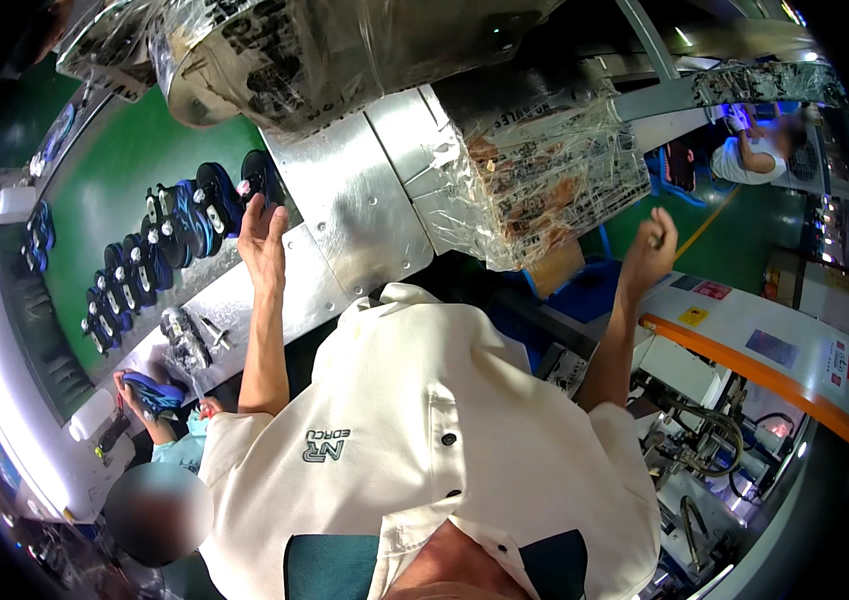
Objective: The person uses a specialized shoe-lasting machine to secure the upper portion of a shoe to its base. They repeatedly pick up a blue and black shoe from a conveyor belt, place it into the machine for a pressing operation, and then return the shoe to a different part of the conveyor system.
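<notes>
My left hand [263, 248] is raised over the edge of a green conveyor surface [160, 130]. Its fingers are parted and nothing shows in them. Just beyond the fingertips lies a dark shoe [259, 176], the nearest of a row of black and blue shoes [173, 232] with pale fittings at their openings. On the other side, my right hand [651, 252] is lifted beside a plastic-wrapped machine part [545, 185]. Its fingers are curled in, and whether they hold something small is too indistinct to tell.
Riveted metal plates [350, 190] and a large plastic-wrapped duct [275, 65] lie ahead. At lower left a co-worker holds a blue shoe [157, 393]. An orange-edged machine panel [745, 345] stands at right, with hoses below. Another person [753, 155] sits farther off.
</notes>
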